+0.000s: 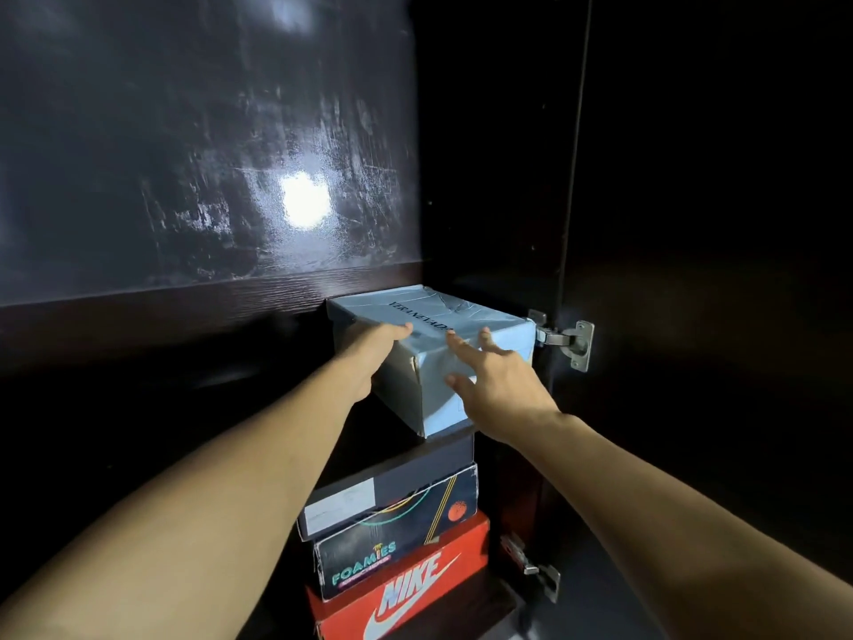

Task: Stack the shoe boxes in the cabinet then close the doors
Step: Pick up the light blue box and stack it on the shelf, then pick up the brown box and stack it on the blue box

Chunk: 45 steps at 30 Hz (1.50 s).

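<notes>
While both arms reach into the dark cabinet (646, 224), the left hand (369, 358) cups the side of a pale blue shoe box (484, 316) and the right hand (498, 385) presses spread fingers on its near end. The box tops a stack by the cabinet's right wall: black box (415, 473), Foamies box (369, 561), red Nike box (415, 598).

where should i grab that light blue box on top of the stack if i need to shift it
Take the light blue box by its two long sides, coming from the front, one hand each side. It lies lengthwise into the cabinet, its short end overhangs the dark box, and its lid is crumpled. The left hand already holds its left edge; the right hand is open.
</notes>
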### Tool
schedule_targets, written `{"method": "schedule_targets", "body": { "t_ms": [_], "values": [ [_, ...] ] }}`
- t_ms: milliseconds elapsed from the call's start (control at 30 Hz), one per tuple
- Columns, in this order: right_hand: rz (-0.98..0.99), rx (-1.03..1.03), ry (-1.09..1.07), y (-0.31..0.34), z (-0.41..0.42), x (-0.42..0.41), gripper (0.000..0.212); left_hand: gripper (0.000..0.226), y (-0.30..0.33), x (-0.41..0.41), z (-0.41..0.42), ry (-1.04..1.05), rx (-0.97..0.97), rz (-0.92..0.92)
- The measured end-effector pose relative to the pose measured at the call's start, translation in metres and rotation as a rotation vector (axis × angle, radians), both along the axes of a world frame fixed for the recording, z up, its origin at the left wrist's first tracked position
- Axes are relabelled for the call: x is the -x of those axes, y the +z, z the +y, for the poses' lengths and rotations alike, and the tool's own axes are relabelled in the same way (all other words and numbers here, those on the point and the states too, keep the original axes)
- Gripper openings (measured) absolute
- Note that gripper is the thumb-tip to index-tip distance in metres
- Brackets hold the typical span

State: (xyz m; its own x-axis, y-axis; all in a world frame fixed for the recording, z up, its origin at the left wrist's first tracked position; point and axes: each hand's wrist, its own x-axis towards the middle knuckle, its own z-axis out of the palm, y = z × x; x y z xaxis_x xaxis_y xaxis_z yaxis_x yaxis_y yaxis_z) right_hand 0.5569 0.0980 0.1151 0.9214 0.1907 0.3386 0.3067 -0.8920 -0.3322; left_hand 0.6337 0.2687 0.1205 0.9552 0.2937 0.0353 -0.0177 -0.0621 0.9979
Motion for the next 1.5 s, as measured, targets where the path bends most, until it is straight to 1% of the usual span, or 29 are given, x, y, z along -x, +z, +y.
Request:
{"method": "schedule_targets", "body": {
  "t_ms": [33,100,200,267,333,400,500,600,700,767,833,900,933,1000,1067,1167,1267,1333,1433,1500],
  "values": [
    [0.006,0.025,0.001,0.001,0.001,-0.001,0.056,0.056,0.000,0.000,0.001,-0.052,-0.008,0.016],
    [0.017,0.060,-0.005,0.004,0.001,-0.002,0.055,0.062,0.002,0.001,0.004,-0.133,-0.019,0.035],
    [0.041,0.097,-0.009,0.008,-0.002,-0.001,0.057,0.060,0.004,0.004,0.006,-0.170,-0.045,0.031],
    [0.070,0.099,0.008,0.010,-0.005,0.001,0.060,0.058,0.005,0.008,0.006,-0.152,-0.095,0.025],
    [0.101,0.075,0.039,0.013,-0.009,0.003,0.063,0.060,0.006,0.014,0.004,-0.091,-0.163,0.019],
    [0.112,0.074,0.057,0.017,-0.015,0.008,0.063,0.068,0.007,0.020,0.001,-0.025,-0.281,-0.001],
    [0.098,0.096,0.038,0.021,-0.029,0.018,0.062,0.079,0.014,0.034,-0.006,0.014,-0.459,-0.076],
    [0.089,0.070,-0.009,0.022,-0.050,0.034,0.062,0.069,0.024,0.052,-0.022,0.035,-0.522,-0.175],
    [0.084,0.058,-0.071,0.022,-0.079,0.061,0.061,0.051,0.027,0.075,-0.051,0.080,-0.628,-0.329],
    [0.104,0.032,-0.106,0.021,-0.103,0.086,0.058,0.037,0.026,0.096,-0.078,0.067,-0.689,-0.441],
    [0.143,0.009,-0.134,0.017,-0.130,0.116,0.054,0.023,0.021,0.120,-0.107,-0.019,-0.707,-0.503],
    [0.173,-0.003,-0.179,0.012,-0.159,0.149,0.050,0.010,0.013,0.148,-0.139,-0.179,-0.674,-0.513],
    [0.181,-0.005,-0.208,0.009,-0.173,0.166,0.049,0.011,0.008,0.162,-0.154,-0.261,-0.683,-0.508],
    [0.196,-0.010,-0.277,0.000,-0.201,0.206,0.044,0.013,-0.005,0.193,-0.187,-0.450,-0.761,-0.488],
    [0.204,-0.011,-0.343,-0.012,-0.227,0.246,0.038,0.014,-0.021,0.223,-0.218,-0.662,-0.833,-0.429],
    [0.232,-0.012,-0.452,-0.038,-0.269,0.312,0.036,0.030,-0.054,0.273,-0.267,-0.899,-0.906,-0.327],
    [0.305,-0.008,-0.550,-0.076,-0.314,0.374,0.035,0.044,-0.095,0.329,-0.315,-1.064,-0.944,-0.228],
    [0.375,0.002,-0.598,-0.105,-0.343,0.412,0.036,0.047,-0.127,0.365,-0.344,-1.159,-0.954,-0.155],
    [0.499,0.042,-0.652,-0.154,-0.382,0.462,0.033,0.034,-0.185,0.414,-0.381,-1.267,-0.979,-0.046],
    [0.577,0.034,-0.688,-0.188,-0.402,0.493,0.041,0.029,-0.225,0.443,-0.399,-1.306,-0.971,0.025]
  ]
}}
